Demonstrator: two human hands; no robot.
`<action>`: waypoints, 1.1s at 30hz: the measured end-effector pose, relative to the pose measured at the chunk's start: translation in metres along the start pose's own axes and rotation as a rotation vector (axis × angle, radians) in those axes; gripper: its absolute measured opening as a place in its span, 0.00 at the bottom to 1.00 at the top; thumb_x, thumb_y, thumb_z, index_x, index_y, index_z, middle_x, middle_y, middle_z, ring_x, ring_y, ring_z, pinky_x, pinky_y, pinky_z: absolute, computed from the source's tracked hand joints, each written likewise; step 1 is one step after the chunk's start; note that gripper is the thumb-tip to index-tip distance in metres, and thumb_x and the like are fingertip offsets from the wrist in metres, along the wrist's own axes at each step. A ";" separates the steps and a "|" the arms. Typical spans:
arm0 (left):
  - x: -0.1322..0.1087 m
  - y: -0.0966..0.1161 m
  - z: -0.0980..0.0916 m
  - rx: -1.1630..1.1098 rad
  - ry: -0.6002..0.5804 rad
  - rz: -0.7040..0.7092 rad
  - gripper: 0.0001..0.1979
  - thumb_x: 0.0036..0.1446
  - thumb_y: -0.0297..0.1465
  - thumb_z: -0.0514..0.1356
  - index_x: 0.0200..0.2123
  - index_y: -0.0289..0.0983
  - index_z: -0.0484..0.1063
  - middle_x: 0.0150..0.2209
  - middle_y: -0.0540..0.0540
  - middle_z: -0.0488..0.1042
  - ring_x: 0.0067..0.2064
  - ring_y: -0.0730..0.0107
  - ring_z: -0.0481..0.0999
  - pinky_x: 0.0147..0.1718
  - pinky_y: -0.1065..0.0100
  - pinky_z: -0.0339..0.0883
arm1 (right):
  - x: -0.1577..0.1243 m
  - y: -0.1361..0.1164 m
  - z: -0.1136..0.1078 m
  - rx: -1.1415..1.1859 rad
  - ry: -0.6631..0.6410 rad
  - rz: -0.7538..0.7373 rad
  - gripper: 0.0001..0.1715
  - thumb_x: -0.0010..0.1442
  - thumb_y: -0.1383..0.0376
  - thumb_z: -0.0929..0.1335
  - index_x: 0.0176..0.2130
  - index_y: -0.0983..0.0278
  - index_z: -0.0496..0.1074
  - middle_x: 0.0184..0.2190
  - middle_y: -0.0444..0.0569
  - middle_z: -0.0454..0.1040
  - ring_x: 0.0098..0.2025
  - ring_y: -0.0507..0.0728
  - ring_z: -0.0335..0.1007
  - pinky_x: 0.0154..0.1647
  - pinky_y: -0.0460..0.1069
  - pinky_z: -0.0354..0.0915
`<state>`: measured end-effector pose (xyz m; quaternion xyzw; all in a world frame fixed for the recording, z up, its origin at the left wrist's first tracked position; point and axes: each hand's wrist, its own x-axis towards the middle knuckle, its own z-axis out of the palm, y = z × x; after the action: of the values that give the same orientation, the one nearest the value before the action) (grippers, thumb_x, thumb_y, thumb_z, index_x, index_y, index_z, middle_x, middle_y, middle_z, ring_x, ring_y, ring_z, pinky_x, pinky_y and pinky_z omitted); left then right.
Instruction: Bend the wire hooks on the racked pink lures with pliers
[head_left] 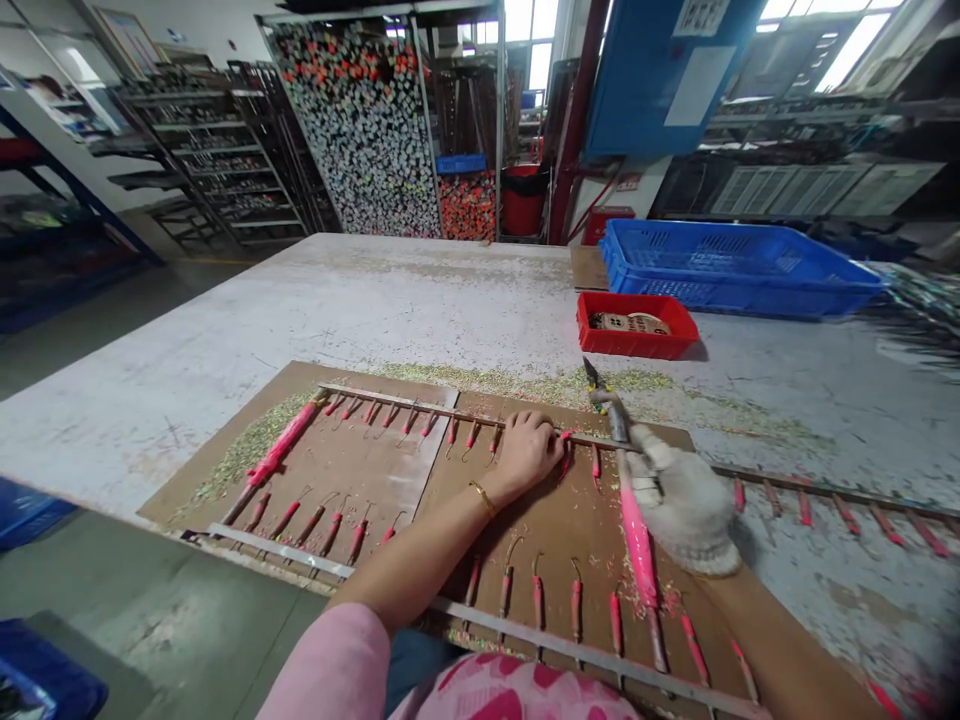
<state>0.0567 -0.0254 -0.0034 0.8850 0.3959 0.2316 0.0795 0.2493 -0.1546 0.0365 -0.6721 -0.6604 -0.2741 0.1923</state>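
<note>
My left hand point(526, 455), with a gold bangle on its wrist, rests curled over a long metal strip point(390, 403). Small pink-red rods point(429, 425) with wire hooks hang in a row from that strip, across a brown board point(337, 470). My right hand point(679, 505), in a white knit glove, grips a pair of metal snips point(613, 412), whose tips point away from me. Under that hand lies a long pink rod point(637, 540). A similar pink rod point(281, 445) lies on the board's left half.
The pale work table point(300, 310) is scattered with green-yellow shavings point(525, 385). A red tray point(637, 340) and a blue plastic crate point(742, 270) stand beyond the board. More hooked rods point(847, 510) lie at right. A tall rack of rods point(360, 130) stands behind.
</note>
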 end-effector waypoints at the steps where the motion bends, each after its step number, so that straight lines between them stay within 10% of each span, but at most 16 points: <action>1: 0.000 0.000 0.000 0.000 -0.001 -0.007 0.10 0.68 0.35 0.61 0.36 0.39 0.79 0.45 0.44 0.78 0.50 0.60 0.72 0.53 0.56 0.63 | 0.000 -0.001 0.001 0.007 -0.087 -0.060 0.23 0.67 0.65 0.65 0.59 0.61 0.77 0.26 0.47 0.75 0.28 0.54 0.64 0.33 0.52 0.52; 4: 0.000 0.000 0.000 -0.007 0.003 -0.011 0.09 0.68 0.35 0.61 0.36 0.39 0.79 0.46 0.44 0.79 0.50 0.60 0.72 0.52 0.56 0.63 | 0.002 -0.002 0.001 -0.002 -0.181 -0.159 0.23 0.66 0.67 0.65 0.57 0.58 0.78 0.25 0.45 0.73 0.26 0.54 0.62 0.30 0.52 0.48; 8: 0.000 -0.001 0.001 -0.017 0.001 0.013 0.09 0.67 0.34 0.61 0.36 0.39 0.79 0.45 0.45 0.79 0.51 0.59 0.73 0.54 0.55 0.63 | 0.000 0.002 -0.002 -0.035 0.134 0.036 0.22 0.69 0.60 0.66 0.58 0.65 0.77 0.25 0.48 0.73 0.30 0.56 0.65 0.35 0.52 0.55; 13: 0.000 0.001 -0.001 -0.005 -0.002 -0.010 0.09 0.68 0.34 0.61 0.36 0.39 0.79 0.46 0.43 0.79 0.51 0.59 0.72 0.53 0.55 0.63 | 0.000 0.000 0.002 0.035 -0.189 -0.183 0.25 0.65 0.67 0.65 0.60 0.57 0.76 0.27 0.45 0.75 0.26 0.54 0.62 0.31 0.52 0.51; 18: 0.000 0.001 -0.001 -0.002 -0.003 0.020 0.09 0.68 0.34 0.61 0.35 0.39 0.79 0.45 0.44 0.79 0.50 0.59 0.73 0.54 0.54 0.63 | -0.002 0.002 0.000 -0.043 0.083 0.042 0.24 0.69 0.60 0.65 0.60 0.64 0.76 0.25 0.47 0.73 0.30 0.57 0.66 0.35 0.52 0.54; 23: 0.000 0.001 0.001 0.004 0.004 -0.006 0.08 0.67 0.33 0.61 0.36 0.39 0.79 0.45 0.43 0.78 0.50 0.59 0.72 0.53 0.55 0.63 | -0.002 -0.002 0.002 -0.010 -0.184 -0.188 0.27 0.64 0.68 0.65 0.60 0.58 0.75 0.26 0.45 0.74 0.26 0.54 0.62 0.31 0.52 0.49; 28: 0.000 0.001 0.000 -0.001 -0.010 0.021 0.09 0.68 0.33 0.60 0.36 0.39 0.78 0.45 0.44 0.78 0.50 0.59 0.72 0.54 0.55 0.63 | -0.003 0.003 0.002 -0.046 0.072 -0.020 0.25 0.68 0.62 0.65 0.60 0.64 0.76 0.24 0.47 0.72 0.29 0.56 0.64 0.34 0.52 0.52; 33: 0.000 0.002 -0.001 0.007 0.002 -0.009 0.09 0.68 0.33 0.60 0.37 0.38 0.78 0.45 0.43 0.78 0.50 0.59 0.72 0.53 0.54 0.63 | -0.003 0.004 0.003 0.002 -0.173 -0.214 0.27 0.62 0.70 0.66 0.59 0.58 0.76 0.29 0.46 0.76 0.27 0.54 0.63 0.32 0.52 0.49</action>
<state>0.0577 -0.0262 -0.0022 0.8832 0.4008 0.2308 0.0772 0.2538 -0.1552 0.0324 -0.6187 -0.7428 -0.2334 0.1050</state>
